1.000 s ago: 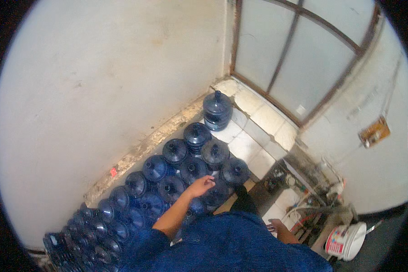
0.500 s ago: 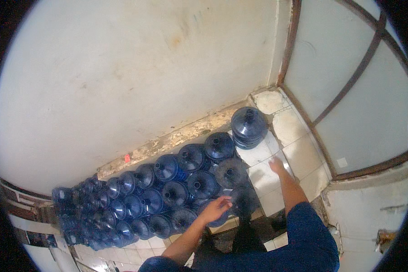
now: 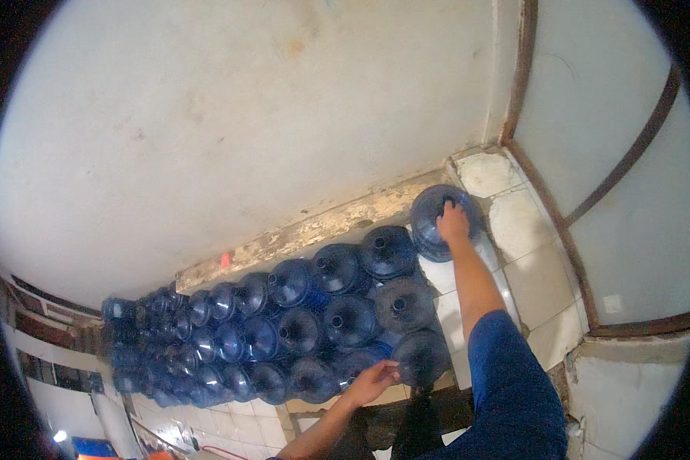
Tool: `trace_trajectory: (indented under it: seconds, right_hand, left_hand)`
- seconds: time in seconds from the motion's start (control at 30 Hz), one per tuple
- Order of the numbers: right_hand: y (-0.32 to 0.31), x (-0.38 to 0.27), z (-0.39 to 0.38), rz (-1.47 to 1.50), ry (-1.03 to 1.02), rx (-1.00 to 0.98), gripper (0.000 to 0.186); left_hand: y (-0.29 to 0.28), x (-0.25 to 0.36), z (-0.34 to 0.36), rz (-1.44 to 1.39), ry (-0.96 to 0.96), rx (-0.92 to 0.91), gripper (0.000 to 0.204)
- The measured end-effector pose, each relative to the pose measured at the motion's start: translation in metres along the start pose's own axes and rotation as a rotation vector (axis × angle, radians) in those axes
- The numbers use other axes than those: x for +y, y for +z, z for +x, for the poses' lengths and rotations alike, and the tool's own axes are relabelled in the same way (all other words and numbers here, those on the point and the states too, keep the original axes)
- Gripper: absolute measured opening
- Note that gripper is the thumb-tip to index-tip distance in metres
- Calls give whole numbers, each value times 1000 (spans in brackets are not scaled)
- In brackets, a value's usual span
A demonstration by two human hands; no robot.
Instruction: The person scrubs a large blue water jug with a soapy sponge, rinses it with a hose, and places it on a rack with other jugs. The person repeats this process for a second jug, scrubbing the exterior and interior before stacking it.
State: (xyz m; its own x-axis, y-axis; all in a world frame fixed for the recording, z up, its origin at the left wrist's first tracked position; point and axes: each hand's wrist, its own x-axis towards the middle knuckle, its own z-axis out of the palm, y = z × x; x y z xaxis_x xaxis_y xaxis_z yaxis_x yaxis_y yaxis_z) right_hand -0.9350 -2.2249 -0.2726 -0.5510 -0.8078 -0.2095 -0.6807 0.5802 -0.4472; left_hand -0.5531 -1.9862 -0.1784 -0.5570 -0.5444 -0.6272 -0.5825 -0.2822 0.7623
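Note:
My right hand (image 3: pixel 454 221) reaches far forward and closes round the neck of a blue, see-through water jug (image 3: pixel 431 234). That jug stands upright on the tiles at the end of the back row, close to the wall. Nearer my body, my left hand (image 3: pixel 374 382) holds nothing; its fingers are loosely bent at the side of a dark water jug (image 3: pixel 423 356). Whether the fingertips touch this jug I cannot tell. Another dusty jug (image 3: pixel 400 305) stands between my two arms.
Several rows of blue jugs (image 3: pixel 299 330) stretch away to the left. A stained wall (image 3: pixel 245 138) with a crumbling ledge (image 3: pixel 345 215) runs behind them. At the right is a brown-framed panel (image 3: pixel 590 123) beside pale floor tiles (image 3: pixel 540 284).
My right hand has moved forward from above the tiles and taken hold of the far jug's neck. My left hand has moved slightly right and down, staying beside the near jug.

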Motion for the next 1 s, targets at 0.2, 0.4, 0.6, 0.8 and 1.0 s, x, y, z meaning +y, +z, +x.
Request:
trace_trajectory:
  seconds: [0.2,0.4,0.6,0.8,1.0]
  right_hand:
    - [31,80,-134,167,-78,254,30]
    - [-108,57,-310,120,-111,279,23]
    - [-235,12,-539,174,-70,412,23]
    - [-275,-37,-831,106,62,636,25]
    - [-236,-66,-1133,112,394,993,22]
  left_hand:
    - [17,-1,-46,-129,42,-73,42]
    - [20,37,-107,-172,122,-128,36]
    - [19,26,-157,-170,188,-334,33]
    - [60,-2,-250,46,-31,-648,39]
    - [138,-55,-404,194,-367,-1173,62]
